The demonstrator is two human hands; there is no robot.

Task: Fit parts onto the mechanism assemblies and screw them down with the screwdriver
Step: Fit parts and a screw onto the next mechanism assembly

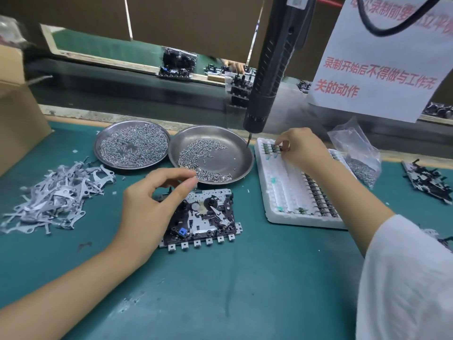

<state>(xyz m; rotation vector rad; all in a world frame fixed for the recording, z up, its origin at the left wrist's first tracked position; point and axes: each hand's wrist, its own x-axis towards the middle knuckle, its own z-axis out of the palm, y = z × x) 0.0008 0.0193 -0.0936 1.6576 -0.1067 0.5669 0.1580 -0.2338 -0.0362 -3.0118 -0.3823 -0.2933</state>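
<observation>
A mechanism assembly (208, 217) of black plastic and grey metal lies on the green mat in front of me. My left hand (152, 204) hovers over its left end, thumb and forefinger pinched together at the near rim of the screw dish; what they pinch is too small to tell. My right hand (301, 146) reaches into the far end of a white foam tray (282, 192) and pinches a small dark part there. The black electric screwdriver (269, 69) hangs above the bench, its bit pointing down beside the dish; neither hand touches it.
Two steel dishes of screws (132, 146) (235, 155) sit behind the assembly. A heap of grey metal levers (54, 200) lies at the left, a cardboard box (17, 119) beyond it. A plastic bag of screws (360, 158) and another assembly (429, 182) lie at the right.
</observation>
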